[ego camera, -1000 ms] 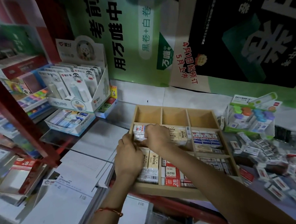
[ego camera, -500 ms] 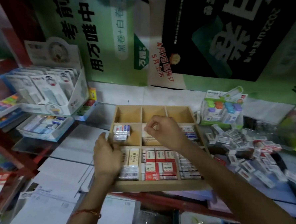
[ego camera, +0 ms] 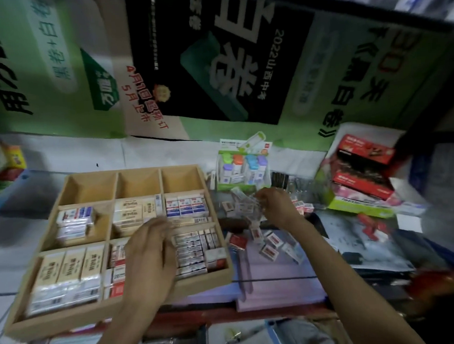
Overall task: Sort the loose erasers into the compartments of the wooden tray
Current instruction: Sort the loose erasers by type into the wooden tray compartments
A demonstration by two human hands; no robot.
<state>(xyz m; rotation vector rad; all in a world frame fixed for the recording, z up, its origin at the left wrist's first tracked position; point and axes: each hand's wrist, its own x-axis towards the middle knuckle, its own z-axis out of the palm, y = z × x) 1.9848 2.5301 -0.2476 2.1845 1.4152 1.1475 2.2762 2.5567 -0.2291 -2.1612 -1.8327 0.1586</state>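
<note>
Loose erasers (ego camera: 269,251): a heap on the counter just right of the tray. They are small white-and-red wrapped blocks lying every which way, some of them on the purple sheets (ego camera: 277,280).
Right hand (ego camera: 276,208): down at the far side of that heap, fingers (ego camera: 260,197) curled in among clear-wrapped pieces. Blur smears the tips, so it cannot be told whether one is actually pinched.
Wooden tray (ego camera: 117,312): a three-by-three grid, sitting just left of the heap.
Back row: bare wood floor shows in all three compartments.
Middle row: blue-and-white erasers (ego camera: 74,221) stacked at left, tan erasers (ego camera: 132,212) in the centre, a tight row of blue, red and white erasers (ego camera: 185,206) at right.
Front row: tan boxes (ego camera: 69,266) lying over white ones at left, red-and-white 2B erasers (ego camera: 115,274) in the centre, small white erasers (ego camera: 191,251) packed close at right.
Left hand (ego camera: 149,259): palm down over the tray's centre, fingers loose and nearly straight, reaching across the divider between the middle and front rows. It has nothing in it, and it covers much of the front centre compartment.
Display box (ego camera: 243,168): behind the heap, holding pastel-coloured items, green base.
Red boxes (ego camera: 361,174): stacked at far right on a green box (ego camera: 355,204), well apart from the tray.
Posters (ego camera: 213,53): green and black printed sheets along the back wall.
</note>
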